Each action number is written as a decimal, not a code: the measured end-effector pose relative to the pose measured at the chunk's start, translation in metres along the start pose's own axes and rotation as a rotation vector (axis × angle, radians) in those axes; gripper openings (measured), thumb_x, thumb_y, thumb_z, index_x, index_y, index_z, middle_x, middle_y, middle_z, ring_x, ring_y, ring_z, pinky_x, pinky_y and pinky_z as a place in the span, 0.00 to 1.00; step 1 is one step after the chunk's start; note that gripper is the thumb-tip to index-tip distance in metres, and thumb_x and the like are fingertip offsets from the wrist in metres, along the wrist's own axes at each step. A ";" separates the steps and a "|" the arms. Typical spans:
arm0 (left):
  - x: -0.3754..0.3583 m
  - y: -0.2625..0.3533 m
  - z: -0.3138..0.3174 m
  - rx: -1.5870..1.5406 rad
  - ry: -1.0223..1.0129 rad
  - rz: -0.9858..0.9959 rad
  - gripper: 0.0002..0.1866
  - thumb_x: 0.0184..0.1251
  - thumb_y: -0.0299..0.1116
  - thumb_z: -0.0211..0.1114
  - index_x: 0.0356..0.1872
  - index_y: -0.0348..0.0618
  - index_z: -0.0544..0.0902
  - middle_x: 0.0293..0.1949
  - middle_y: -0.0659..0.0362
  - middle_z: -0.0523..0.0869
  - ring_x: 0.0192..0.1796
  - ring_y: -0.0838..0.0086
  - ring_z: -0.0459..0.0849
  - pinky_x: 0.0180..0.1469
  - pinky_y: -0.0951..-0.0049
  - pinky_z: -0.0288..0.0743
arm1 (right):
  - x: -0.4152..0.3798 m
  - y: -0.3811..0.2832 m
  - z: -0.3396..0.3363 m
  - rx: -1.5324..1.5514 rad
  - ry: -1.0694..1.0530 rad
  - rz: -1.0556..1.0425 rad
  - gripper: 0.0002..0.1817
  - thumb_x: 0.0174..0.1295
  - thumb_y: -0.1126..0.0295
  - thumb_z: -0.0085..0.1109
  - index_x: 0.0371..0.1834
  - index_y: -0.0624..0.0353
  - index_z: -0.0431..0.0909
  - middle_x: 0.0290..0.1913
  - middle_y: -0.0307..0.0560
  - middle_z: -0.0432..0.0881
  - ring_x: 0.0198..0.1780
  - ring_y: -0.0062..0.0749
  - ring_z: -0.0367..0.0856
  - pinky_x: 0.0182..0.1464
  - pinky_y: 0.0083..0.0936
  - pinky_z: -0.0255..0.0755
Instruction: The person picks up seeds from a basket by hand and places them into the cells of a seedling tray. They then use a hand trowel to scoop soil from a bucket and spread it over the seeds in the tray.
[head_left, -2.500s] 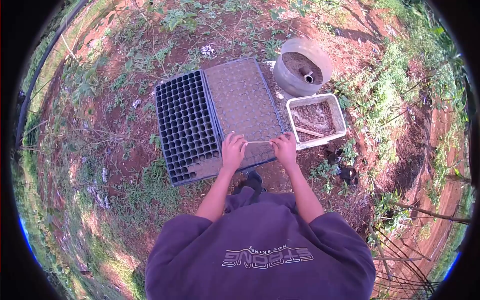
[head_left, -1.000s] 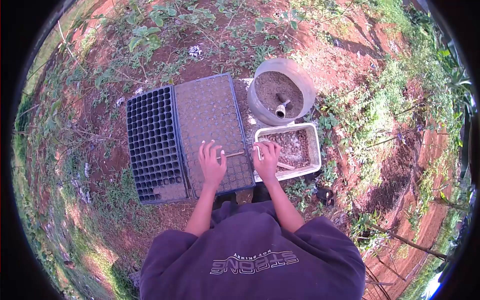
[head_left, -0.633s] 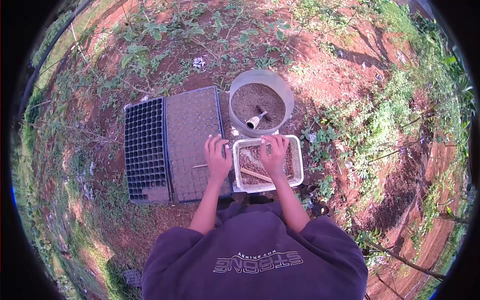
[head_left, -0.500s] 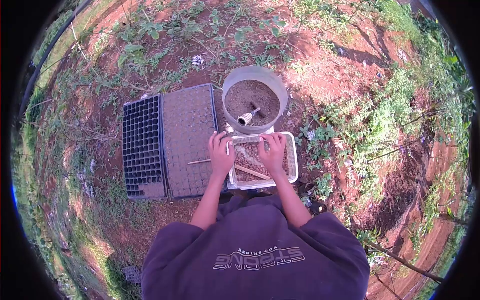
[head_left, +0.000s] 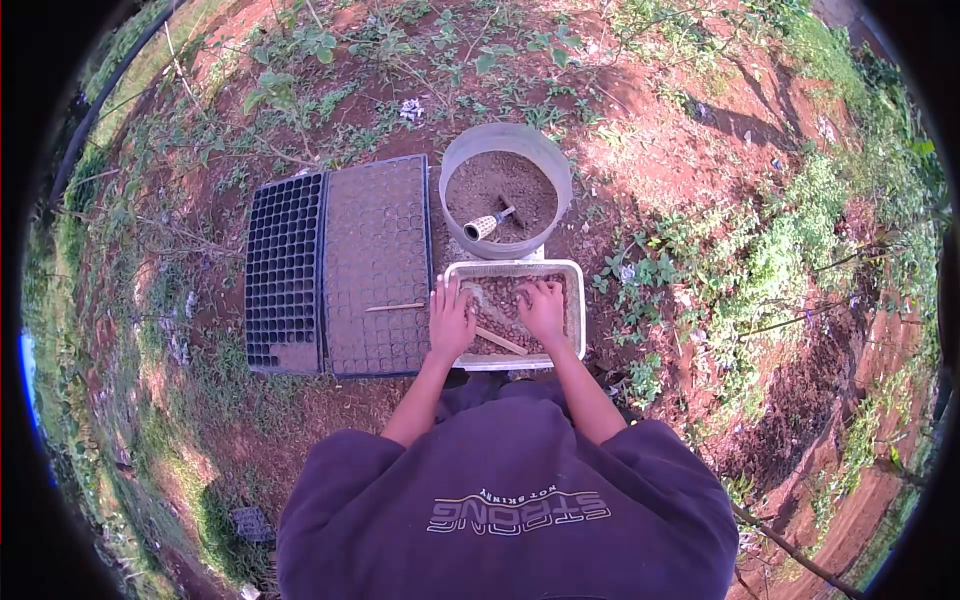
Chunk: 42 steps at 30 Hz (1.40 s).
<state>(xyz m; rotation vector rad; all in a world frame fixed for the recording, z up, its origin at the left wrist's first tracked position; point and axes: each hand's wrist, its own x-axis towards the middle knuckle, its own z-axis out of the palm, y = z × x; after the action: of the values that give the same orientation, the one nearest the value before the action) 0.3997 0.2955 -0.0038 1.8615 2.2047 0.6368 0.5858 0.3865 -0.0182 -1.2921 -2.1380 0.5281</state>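
A white rectangular basin (head_left: 573, 335) holds many small brown seed-like pieces (head_left: 492, 300) and a flat wooden stick (head_left: 500, 341). My left hand (head_left: 452, 318) lies over the basin's left side, fingers stretched out and apart. Inside the basin, on the right, my right hand (head_left: 542, 312) rests on the brown pieces with its fingers bent and apart; its fingertips are partly hidden. Left of the basin, a soil-filled seedling tray (head_left: 375, 230) has a thin stick (head_left: 395, 307) lying across it.
Behind the basin stands a round, pale tub (head_left: 560, 165) of soil with a patterned-handled tool (head_left: 487, 224) in it. A black cell tray (head_left: 285, 265), mostly unfilled, lies at the far left. Weeds (head_left: 640, 265) and reddish ground surround everything.
My hands have come away from the basin's far rim toward me. The right hand is now down among the brown pieces. The view has shifted slightly.
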 end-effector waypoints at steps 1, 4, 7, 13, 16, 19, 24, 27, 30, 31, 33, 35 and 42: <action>0.000 0.000 0.001 0.074 -0.047 0.008 0.24 0.60 0.33 0.61 0.60 0.44 0.74 0.76 0.47 0.52 0.77 0.46 0.46 0.74 0.46 0.46 | -0.001 0.002 0.001 -0.065 -0.070 0.015 0.15 0.51 0.70 0.65 0.44 0.50 0.83 0.46 0.46 0.80 0.51 0.48 0.71 0.55 0.42 0.67; 0.000 -0.001 0.004 0.141 -0.178 0.031 0.30 0.59 0.38 0.62 0.65 0.46 0.69 0.77 0.46 0.42 0.78 0.45 0.37 0.75 0.42 0.39 | -0.003 0.007 0.005 -0.138 -0.206 0.048 0.19 0.51 0.69 0.64 0.49 0.45 0.82 0.54 0.48 0.76 0.55 0.49 0.69 0.57 0.43 0.67; 0.001 -0.001 0.006 0.162 -0.186 0.031 0.30 0.57 0.40 0.63 0.63 0.46 0.72 0.77 0.44 0.41 0.78 0.42 0.35 0.74 0.40 0.38 | -0.002 0.009 0.013 -0.184 -0.246 0.009 0.21 0.51 0.68 0.64 0.52 0.42 0.82 0.58 0.50 0.73 0.59 0.50 0.67 0.58 0.43 0.66; 0.000 -0.002 0.003 0.150 -0.207 0.041 0.26 0.54 0.41 0.65 0.57 0.47 0.77 0.77 0.45 0.41 0.78 0.43 0.34 0.73 0.38 0.39 | 0.003 0.004 0.024 -0.209 -0.267 0.080 0.19 0.52 0.67 0.64 0.49 0.42 0.83 0.58 0.50 0.71 0.63 0.51 0.64 0.63 0.45 0.63; 0.000 -0.002 0.004 0.134 -0.219 0.019 0.25 0.54 0.41 0.65 0.55 0.49 0.78 0.77 0.46 0.42 0.78 0.43 0.35 0.73 0.37 0.40 | 0.003 0.005 0.031 -0.216 -0.246 0.091 0.15 0.51 0.66 0.65 0.44 0.44 0.84 0.58 0.49 0.71 0.63 0.51 0.63 0.64 0.45 0.61; 0.000 -0.004 0.006 0.135 -0.200 0.034 0.24 0.53 0.41 0.66 0.54 0.50 0.78 0.77 0.47 0.44 0.78 0.43 0.36 0.73 0.37 0.40 | -0.001 0.006 0.041 -0.219 -0.199 0.102 0.13 0.50 0.66 0.66 0.41 0.46 0.84 0.58 0.49 0.70 0.62 0.51 0.63 0.64 0.46 0.61; -0.001 -0.002 0.004 0.119 -0.199 0.034 0.24 0.54 0.41 0.65 0.54 0.50 0.79 0.77 0.48 0.46 0.78 0.44 0.36 0.73 0.37 0.41 | -0.002 -0.004 0.038 -0.183 -0.204 0.134 0.12 0.47 0.64 0.69 0.38 0.47 0.84 0.56 0.48 0.71 0.61 0.50 0.64 0.64 0.45 0.61; -0.001 -0.003 0.003 0.114 -0.201 0.030 0.23 0.55 0.41 0.65 0.54 0.49 0.79 0.77 0.48 0.47 0.78 0.45 0.35 0.73 0.37 0.41 | -0.003 -0.010 0.038 -0.191 -0.184 0.146 0.12 0.46 0.64 0.70 0.36 0.47 0.84 0.55 0.47 0.71 0.60 0.50 0.65 0.63 0.46 0.62; -0.002 -0.003 0.004 0.099 -0.199 0.028 0.22 0.56 0.41 0.64 0.53 0.48 0.80 0.77 0.49 0.47 0.78 0.46 0.35 0.73 0.38 0.40 | -0.006 -0.011 0.037 -0.141 -0.178 0.151 0.11 0.45 0.66 0.71 0.34 0.48 0.84 0.54 0.46 0.72 0.58 0.49 0.66 0.61 0.46 0.63; -0.002 -0.003 0.004 0.082 -0.192 0.028 0.21 0.57 0.41 0.63 0.52 0.47 0.80 0.77 0.49 0.47 0.79 0.47 0.35 0.73 0.38 0.40 | -0.007 -0.010 0.036 -0.081 -0.181 0.155 0.11 0.45 0.68 0.71 0.34 0.48 0.84 0.54 0.46 0.72 0.57 0.48 0.67 0.61 0.46 0.63; -0.002 -0.004 0.003 0.071 -0.193 0.026 0.21 0.57 0.41 0.64 0.52 0.47 0.80 0.77 0.50 0.47 0.79 0.48 0.34 0.73 0.38 0.40 | -0.009 -0.009 0.036 -0.017 -0.147 0.158 0.11 0.45 0.69 0.71 0.33 0.48 0.84 0.53 0.46 0.74 0.57 0.48 0.67 0.60 0.45 0.64; -0.002 -0.005 0.002 0.059 -0.194 0.028 0.21 0.58 0.42 0.64 0.52 0.46 0.80 0.77 0.50 0.47 0.79 0.48 0.34 0.73 0.38 0.40 | -0.012 -0.009 0.035 0.045 -0.109 0.163 0.11 0.44 0.70 0.71 0.33 0.48 0.84 0.51 0.45 0.75 0.56 0.48 0.68 0.60 0.44 0.64; 0.002 -0.009 -0.003 -0.191 -0.137 0.023 0.18 0.60 0.34 0.62 0.53 0.50 0.79 0.76 0.48 0.51 0.78 0.46 0.39 0.75 0.43 0.43 | -0.007 -0.019 0.027 0.278 -0.065 0.142 0.10 0.50 0.69 0.69 0.37 0.52 0.85 0.39 0.47 0.82 0.46 0.48 0.75 0.53 0.39 0.69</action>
<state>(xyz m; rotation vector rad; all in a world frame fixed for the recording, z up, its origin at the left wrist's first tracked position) 0.3902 0.2956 -0.0052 1.7800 1.9668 0.6761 0.5580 0.3709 -0.0291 -1.2873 -1.9486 0.9027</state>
